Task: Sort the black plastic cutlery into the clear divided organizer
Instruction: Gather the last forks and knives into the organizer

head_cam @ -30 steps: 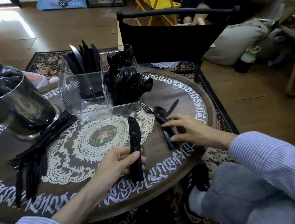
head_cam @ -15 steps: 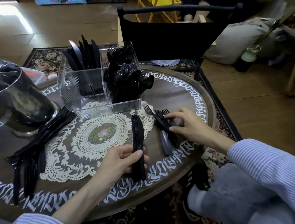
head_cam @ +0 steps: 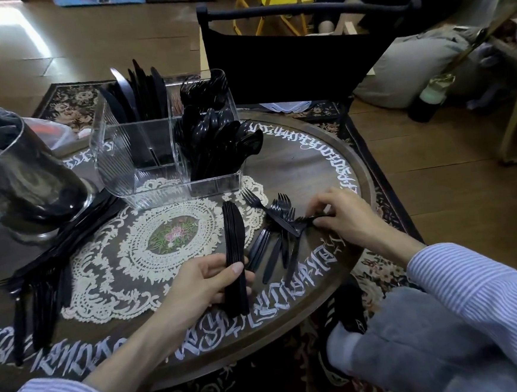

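Observation:
My left hand (head_cam: 210, 281) grips a stacked bundle of black knives (head_cam: 234, 238), blades pointing away from me, over the table's near middle. My right hand (head_cam: 344, 217) pinches the handle of one black fork (head_cam: 307, 220) at the edge of a small loose pile of forks and knives (head_cam: 277, 234). The clear divided organizer (head_cam: 144, 177) stands behind them: black knives (head_cam: 137, 91) upright in its back left compartment, black spoons (head_cam: 219, 140) filling the right side. Its front left compartment looks empty.
A large heap of black cutlery (head_cam: 48, 252) lies at the left of the round wooden table (head_cam: 307, 164). A big glass vessel (head_cam: 18, 183) stands at far left. A black chair (head_cam: 298, 53) is behind the table. A seated person is at the far back.
My right hand spread the small pile apart and moved slightly right, now pinching a single fork's handle. My left hand kept hold of the knife bundle almost in place.

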